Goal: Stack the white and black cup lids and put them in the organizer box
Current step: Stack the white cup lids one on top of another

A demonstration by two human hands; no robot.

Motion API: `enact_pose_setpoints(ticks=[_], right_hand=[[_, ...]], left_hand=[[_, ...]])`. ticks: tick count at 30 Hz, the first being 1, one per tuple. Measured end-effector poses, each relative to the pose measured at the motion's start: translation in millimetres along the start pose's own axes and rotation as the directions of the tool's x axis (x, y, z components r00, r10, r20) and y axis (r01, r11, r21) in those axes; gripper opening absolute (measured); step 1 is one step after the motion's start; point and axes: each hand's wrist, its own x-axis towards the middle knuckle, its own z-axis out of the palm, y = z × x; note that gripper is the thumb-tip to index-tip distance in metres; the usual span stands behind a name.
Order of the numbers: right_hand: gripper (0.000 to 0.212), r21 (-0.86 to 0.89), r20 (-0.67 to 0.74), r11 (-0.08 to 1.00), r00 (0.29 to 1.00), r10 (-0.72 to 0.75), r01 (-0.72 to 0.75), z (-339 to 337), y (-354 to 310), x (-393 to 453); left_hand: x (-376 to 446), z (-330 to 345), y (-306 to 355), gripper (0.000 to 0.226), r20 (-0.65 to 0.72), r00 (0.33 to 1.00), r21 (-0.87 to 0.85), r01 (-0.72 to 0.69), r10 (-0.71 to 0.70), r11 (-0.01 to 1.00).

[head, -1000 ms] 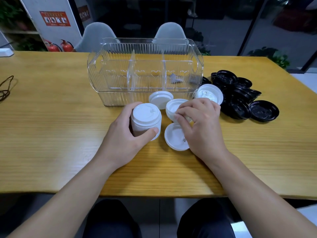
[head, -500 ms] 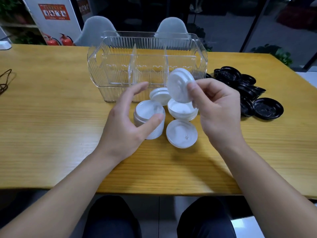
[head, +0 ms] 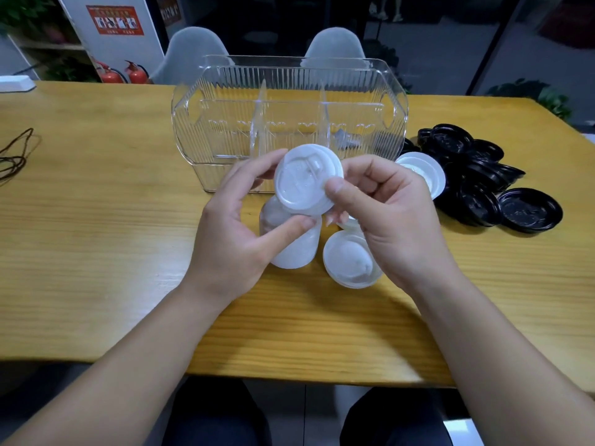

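I judge the task early: the organizer box (head: 289,123) holds no lids yet, and the black lids (head: 476,185) lie unstacked, heaped to its right. My left hand (head: 238,239) curls around the white stack (head: 291,243); my right hand (head: 389,220) pinches one white lid (head: 306,181) at its rim just above the stack. Half a second ago that lid was tilted on edge, farther right; the left fingers were spread.

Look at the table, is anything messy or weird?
The black lids lie in a jumbled, overlapping heap at the right of the clear organizer box, not stacked. A small grey scrap lies inside the box's right compartment.
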Motion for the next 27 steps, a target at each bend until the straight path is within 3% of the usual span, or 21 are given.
enact_pose_setpoints(ticks=[4,7,16,22,27], right_hand=[[0.051,-0.193,0.057,0.971,0.990,-0.132,0.141,-4,3,-3],[0.055,-0.341,0.118,0.910,0.971,-0.207,0.235,-5,7,-4],[0.049,-0.510,0.089,0.820,0.964,-0.252,0.261,0,8,-8],[0.081,-0.576,0.170,0.776,0.966,-0.195,0.258,6,12,-11],[0.060,-0.609,0.137,0.748,0.964,-0.226,0.262,4,17,-10]], left_hand=[[-2,-8,-4,0.075,0.042,0.999,-0.011,0.001,-0.001,1.000],[-3,-13,-4,0.068,0.052,0.999,-0.036,-0.003,0.005,0.999],[-4,-15,-6,0.061,0.086,0.996,-0.029,0.036,-0.034,0.999],[-6,-17,-2,0.062,0.135,0.988,0.088,0.059,-0.070,0.994],[-4,-21,-3,0.088,0.194,0.963,0.053,0.180,-0.187,0.982]])
